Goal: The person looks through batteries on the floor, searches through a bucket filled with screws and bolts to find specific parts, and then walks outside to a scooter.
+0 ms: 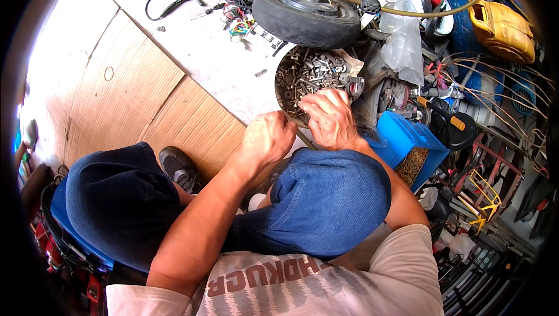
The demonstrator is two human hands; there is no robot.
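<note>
A round tub [278, 63] full of loose bolts, nuts and other small metal parts [314, 71] stands in front of me. Close to its near rim, my left hand [269, 138] is closed, thumb against the curled fingers; whatever it may grip is hidden. My right hand [331, 119] reaches over the tub's near right side. Its fingers are bent and drawn together in a pinch, and I cannot make out what is in them. A dark metal piece with a round hole [354, 87] lies at the tub's right edge, just beyond my right hand.
A black-tyred wheel [305, 19] lies behind the tub. Flattened cardboard [128, 89] covers the floor at left. On the right are a blue bin [402, 132] with brownish grains, a yellow jerrycan [502, 31], a clear plastic bag [402, 42] and cluttered parts. Cables [174, 2] lie at the far left.
</note>
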